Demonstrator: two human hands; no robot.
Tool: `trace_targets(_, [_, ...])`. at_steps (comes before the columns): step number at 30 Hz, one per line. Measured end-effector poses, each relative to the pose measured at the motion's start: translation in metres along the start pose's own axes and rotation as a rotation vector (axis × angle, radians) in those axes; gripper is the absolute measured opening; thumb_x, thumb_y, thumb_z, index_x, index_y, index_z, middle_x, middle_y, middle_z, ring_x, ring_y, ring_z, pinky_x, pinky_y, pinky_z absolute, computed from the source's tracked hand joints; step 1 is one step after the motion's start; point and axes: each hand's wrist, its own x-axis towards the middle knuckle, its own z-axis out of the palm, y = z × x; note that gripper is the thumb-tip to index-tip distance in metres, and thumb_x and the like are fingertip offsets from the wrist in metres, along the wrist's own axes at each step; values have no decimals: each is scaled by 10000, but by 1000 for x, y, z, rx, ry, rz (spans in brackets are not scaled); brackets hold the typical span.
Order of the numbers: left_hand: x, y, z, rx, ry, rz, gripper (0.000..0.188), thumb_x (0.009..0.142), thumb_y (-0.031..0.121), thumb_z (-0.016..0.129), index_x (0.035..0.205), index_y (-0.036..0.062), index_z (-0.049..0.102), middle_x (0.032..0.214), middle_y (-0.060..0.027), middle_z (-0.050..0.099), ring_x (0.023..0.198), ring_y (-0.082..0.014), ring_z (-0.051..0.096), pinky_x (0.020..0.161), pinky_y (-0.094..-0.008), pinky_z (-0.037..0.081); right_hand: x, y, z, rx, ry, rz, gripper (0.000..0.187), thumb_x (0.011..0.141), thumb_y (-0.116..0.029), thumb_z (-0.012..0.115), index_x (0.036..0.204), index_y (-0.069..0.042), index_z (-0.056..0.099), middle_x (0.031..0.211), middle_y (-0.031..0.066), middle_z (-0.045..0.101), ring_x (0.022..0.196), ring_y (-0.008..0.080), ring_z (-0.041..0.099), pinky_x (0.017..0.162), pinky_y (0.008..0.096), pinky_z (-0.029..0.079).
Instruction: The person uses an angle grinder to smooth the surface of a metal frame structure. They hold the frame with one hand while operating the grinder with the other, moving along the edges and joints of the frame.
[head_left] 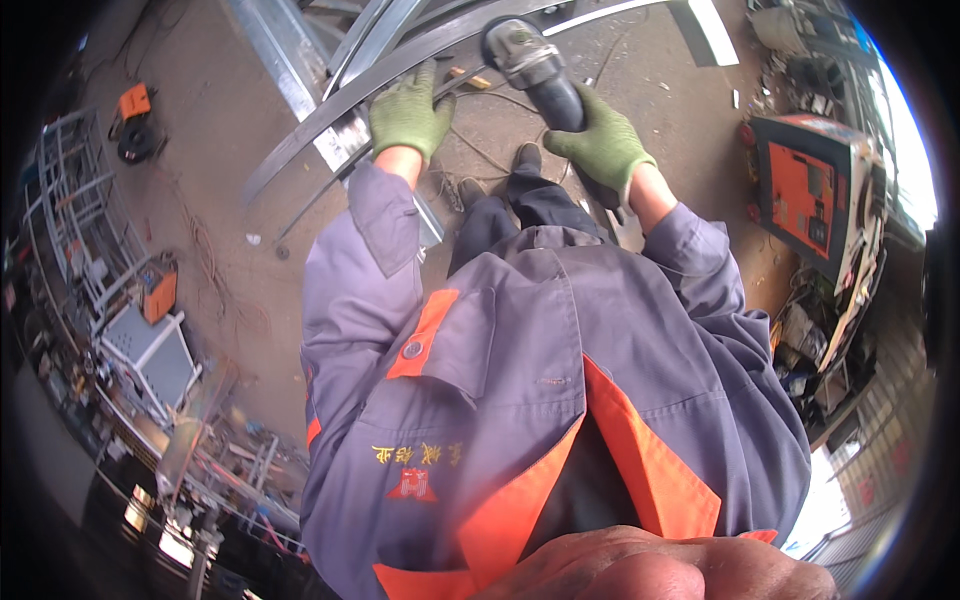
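Note:
My right hand [608,142], in a green work glove, is wrapped round the dark body of an angle grinder [545,85]. The grinder's head points away from me, next to a long curved metal bar [330,115]. My left hand [408,112], gloved the same way, grips the near edge of this bar left of the grinder, with its thumb out to the right. The far side of its fingers is partly hidden. Beneath the bar lie grey metal profiles [275,60]. Where the disc meets the bar, I cannot make out contact.
An orange and black machine [810,190] stands at the right. Metal frames [75,200] and a small orange unit [135,100] stand at the left. Cables [205,250] lie across the brown floor, some near my feet [525,160]. A pale metal piece [705,30] lies at the far right.

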Motion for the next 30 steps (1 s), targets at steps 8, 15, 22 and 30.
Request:
trace_targets(8, [-162, -139, -42, 53, -35, -443, 794, 897, 529, 831, 1519, 81, 622, 1468, -161, 691, 1375, -361, 638, 1145, -478, 510, 15, 25, -39, 85, 31, 77, 839, 855, -373, 842, 1584, -73, 557, 1320, 179, 755, 1206, 311, 740, 1048, 427, 560])
trace_targets(15, [-195, -214, -12, -80, -74, -420, 484, 989, 491, 753, 1304, 124, 771, 1136, -184, 794, 1114, -416, 744, 953, -510, 577, -7, -16, 12, 0, -22, 22, 844, 857, -359, 818, 1590, -68, 518, 1305, 241, 753, 1209, 396, 739, 1048, 472, 562])
trace_targets(22, [-198, -224, -5, -52, -64, -320, 419, 1025, 548, 684, 1163, 161, 766, 1060, -178, 788, 1006, -450, 736, 830, -576, 564, -35, -66, 90, -119, -174, -122, 865, 843, -375, 800, 1611, -118, 497, 1298, 267, 753, 1201, 432, 740, 1048, 475, 567])
trace_targets(30, [-201, -228, 8, -33, -11, -291, 380, 1025, 536, 689, 1155, 187, 765, 1024, -166, 789, 964, -439, 741, 788, -580, 565, -3, -57, 27, -42, 147, 227, 810, 843, -350, 844, 1532, -24, 567, 1281, 223, 764, 1139, 333, 759, 1011, 442, 578])
